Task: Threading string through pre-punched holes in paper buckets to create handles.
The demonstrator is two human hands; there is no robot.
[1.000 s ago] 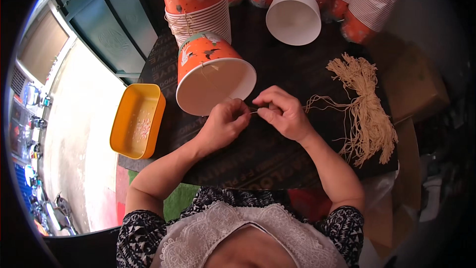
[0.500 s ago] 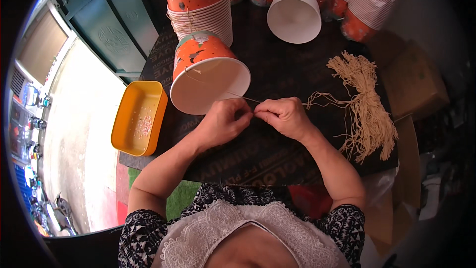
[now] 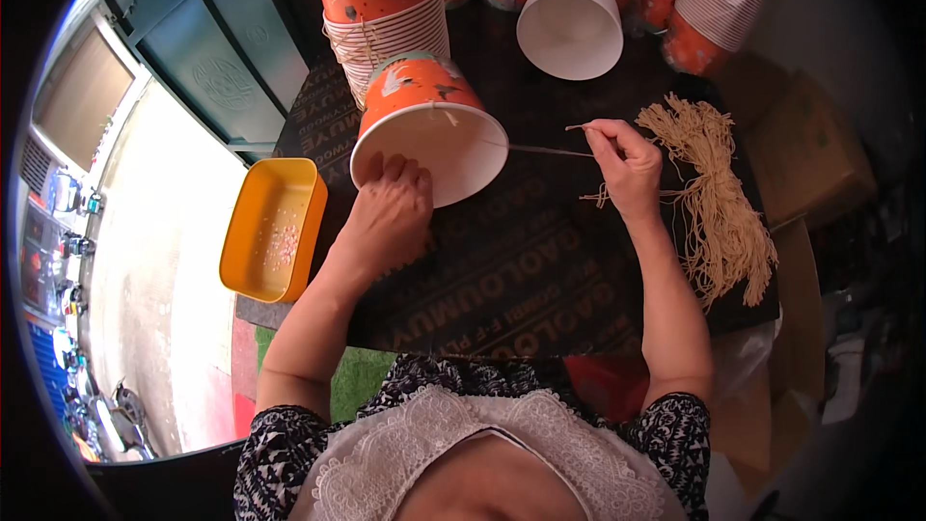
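An orange patterned paper bucket (image 3: 463, 145) lies tipped on the dark table, its white inside facing me. My left hand (image 3: 386, 217) grips its near-left rim, with the fingertips inside. Off to the right, my right hand (image 3: 629, 172) is closed in a pinch on a string; a short end sticks out past the fingertips. A thin length of string (image 3: 550, 150) runs straight from the bucket's right rim to this hand. A small tied bit of string (image 3: 444, 116) shows at the bucket's upper rim. Beside my right hand lies a bundle of beige strings (image 3: 719, 198).
A yellow tub (image 3: 256, 232) with small pale bits inside stands at the table's left edge. Tall stacked orange buckets (image 3: 386, 34) rise behind the held one. Another white-lined bucket (image 3: 571, 29) and wrapped stacks (image 3: 723, 0) line the back. A cardboard box (image 3: 810, 150) is at right.
My hands have drawn apart. The left has moved from the string to the bucket's rim, while the right has moved right and farther away with the string. The bucket has shifted right and turned.
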